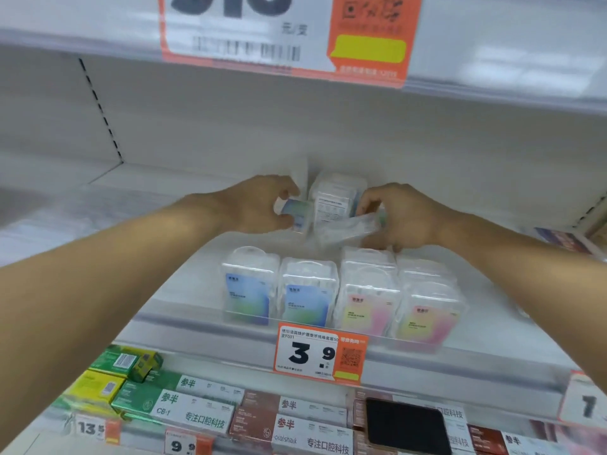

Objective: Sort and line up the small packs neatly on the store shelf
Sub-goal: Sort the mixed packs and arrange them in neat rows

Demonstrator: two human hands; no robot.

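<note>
**Gathering stray packs at the back of the shelf**

We are mid-sort. At the centre of the frame our left hand [259,205] pinches a blue pack [295,213], and our right hand [404,218] grips a tilted clear pack [348,226], both beside an upright pack [335,200] behind. Below them, a front row [341,290] of blue and pink packs stands along the shelf [197,284] edge. Next, we judge, each held pack must be stood upright behind its matching colour.
</note>
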